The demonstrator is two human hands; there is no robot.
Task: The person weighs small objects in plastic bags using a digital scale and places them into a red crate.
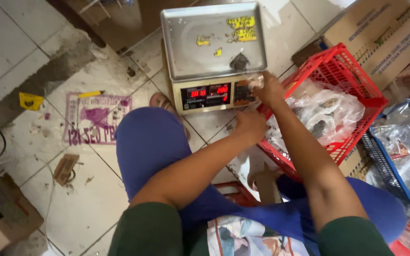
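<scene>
My right hand [269, 89] reaches to the front right corner of a metal digital scale [213, 42] on the floor. Its fingers pinch a small clear plastic bag [254, 80] beside the scale's keypad. A small dark lump [239, 61] and yellow sticker scraps lie on the scale's pan, and red digits glow on the display [206, 92]. My left hand [250, 125] hangs palm down by the near corner of a red plastic basket [352, 61], with its fingers curled under and hidden. The basket holds several clear bags [328, 111] of goods.
Cardboard boxes [385, 33] stand behind the red basket, and a blue crate [390, 173] of plastic bags sits to its right. My knees in blue trousers [150, 142] fill the middle. Paper scraps, a pink printed sheet [96, 118] and a small box [5, 218] lie on the dirty tiled floor to the left.
</scene>
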